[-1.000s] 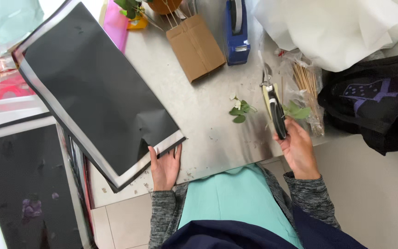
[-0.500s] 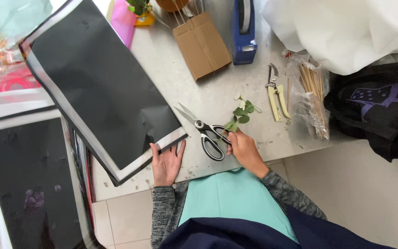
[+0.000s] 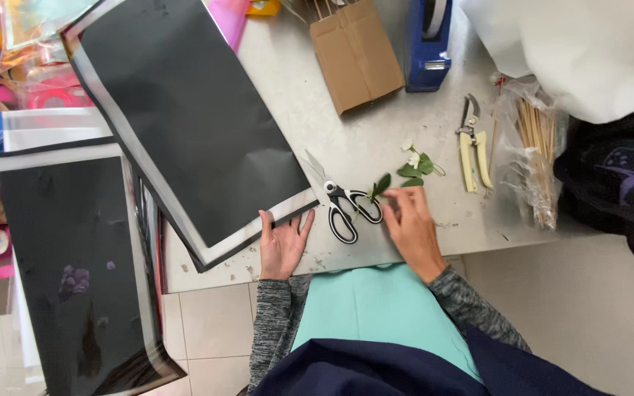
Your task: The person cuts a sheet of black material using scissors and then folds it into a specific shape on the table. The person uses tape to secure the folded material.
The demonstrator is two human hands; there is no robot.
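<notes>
Scissors [image 3: 340,207]: lay flat on the grey worktop [image 3: 376,139], blades pointing away from me, black loops just past my right fingertips and level with my left fingertips.
Right hand [image 3: 411,224]: rested palm down beside the loops, fingers loosely curled; I judged them touching the nearer loop, but they gripped nothing and no finger was through a loop.
Left hand [image 3: 282,246]: lay flat and spread, empty, fingertips on the near corner of the black sheet [image 3: 185,117]; I judged it was pinning that corner so the paper would not slide.
Black sheet: big, dull black with a pale border, set slantwise, stretching away from my left fingers toward the far left.
Second sheet [image 3: 75,264]: same black with a pale edge, well to the left of my left hand, hanging past the table over the tiled floor.
Sprig [image 3: 414,170]: a few green leaves and a small white bloom, just beyond my right fingertips; one leaf lay against the far scissor loop.
Pruners [image 3: 472,143]: cream handles, closed, further right of my right fingers, set aside but within reach.
Stick bag [image 3: 533,154]: clear plastic bag of thin wooden sticks, right of the pruners.
Cardboard box [image 3: 354,51]: plain brown, flattened, far beyond my fingers.
Tape dispenser [image 3: 427,44]: blue, upright, right beside the box.
White wrap [image 3: 581,51]: bulky white sheet at the far right corner.
Black bag [image 3: 618,191]: dark fabric with a purple print, off the table's right edge.
</notes>
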